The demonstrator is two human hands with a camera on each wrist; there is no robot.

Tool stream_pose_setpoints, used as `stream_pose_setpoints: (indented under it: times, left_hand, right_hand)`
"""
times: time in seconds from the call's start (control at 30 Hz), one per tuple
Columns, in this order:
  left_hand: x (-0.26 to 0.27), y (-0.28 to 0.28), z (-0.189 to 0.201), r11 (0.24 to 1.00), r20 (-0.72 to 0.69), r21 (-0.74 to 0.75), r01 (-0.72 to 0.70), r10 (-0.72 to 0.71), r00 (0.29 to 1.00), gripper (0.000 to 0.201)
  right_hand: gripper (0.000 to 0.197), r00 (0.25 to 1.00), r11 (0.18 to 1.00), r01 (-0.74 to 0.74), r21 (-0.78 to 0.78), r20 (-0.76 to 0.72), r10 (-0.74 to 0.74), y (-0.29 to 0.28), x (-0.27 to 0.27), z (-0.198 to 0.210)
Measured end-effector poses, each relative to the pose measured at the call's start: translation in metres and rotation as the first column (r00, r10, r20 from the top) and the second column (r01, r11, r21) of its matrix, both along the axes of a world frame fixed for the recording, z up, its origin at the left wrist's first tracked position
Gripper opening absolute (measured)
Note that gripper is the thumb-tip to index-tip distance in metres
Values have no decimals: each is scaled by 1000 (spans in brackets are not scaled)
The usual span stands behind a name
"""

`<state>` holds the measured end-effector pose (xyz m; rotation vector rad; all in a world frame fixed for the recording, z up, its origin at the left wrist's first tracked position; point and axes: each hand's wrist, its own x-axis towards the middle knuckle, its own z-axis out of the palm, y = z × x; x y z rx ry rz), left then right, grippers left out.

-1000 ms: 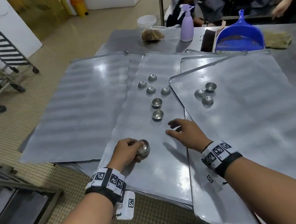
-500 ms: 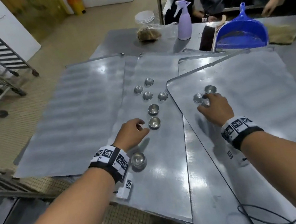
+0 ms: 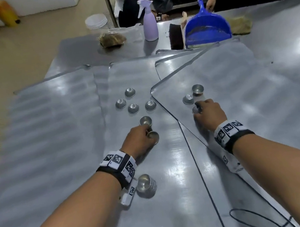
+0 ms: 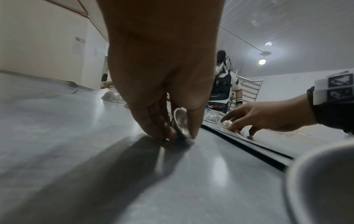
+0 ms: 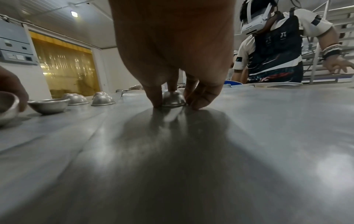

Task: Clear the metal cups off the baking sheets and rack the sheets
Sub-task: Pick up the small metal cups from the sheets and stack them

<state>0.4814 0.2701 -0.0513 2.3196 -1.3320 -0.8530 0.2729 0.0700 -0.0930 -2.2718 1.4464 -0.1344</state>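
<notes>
Three overlapping baking sheets lie on the steel table: left [image 3: 51, 126], middle [image 3: 173, 167], right [image 3: 241, 90]. My left hand [image 3: 149, 134] pinches a small metal cup [image 3: 153, 136] on the middle sheet and tilts it on its edge [image 4: 181, 122]. My right hand [image 3: 197, 108] grips an upside-down cup [image 5: 173, 98] on the right sheet. A stack of nested cups [image 3: 145, 185] lies by my left wrist. Several upside-down cups [image 3: 133, 108] and one upright cup [image 3: 145, 121] stand beyond my left hand. Two more cups [image 3: 188, 99] sit past my right hand.
At the table's far side stand a lilac spray bottle [image 3: 150, 25], a blue dustpan [image 3: 206, 27], a dark brush [image 3: 175, 35] and brown cloths [image 3: 112, 39]. Other people [image 5: 277, 45] work beyond the table. A black cable [image 3: 254, 219] loops near the front right.
My left hand let go of the cup stack near the front edge, reached forward and now pinches another cup. My right hand moved onto the right sheet and took hold of an upside-down cup.
</notes>
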Motion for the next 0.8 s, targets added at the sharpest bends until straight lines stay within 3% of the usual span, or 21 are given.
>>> stream_pose_setpoints:
  times: [0.37, 0.53, 0.8]
  left_hand:
    - [3, 16, -7, 999, 12, -46, -5, 5, 1000, 17]
    - [-5, 27, -8, 998, -33, -53, -33, 32, 999, 29]
    - [-19, 35, -3, 993, -72, -87, -82, 76, 994, 30]
  right_hand:
    - [36, 998, 998, 59, 8, 31, -59, 15, -4, -1]
    - [47, 998, 998, 48, 29, 28, -49, 23, -7, 0]
    - [42, 998, 999, 23, 37, 63, -25, 42, -24, 2]
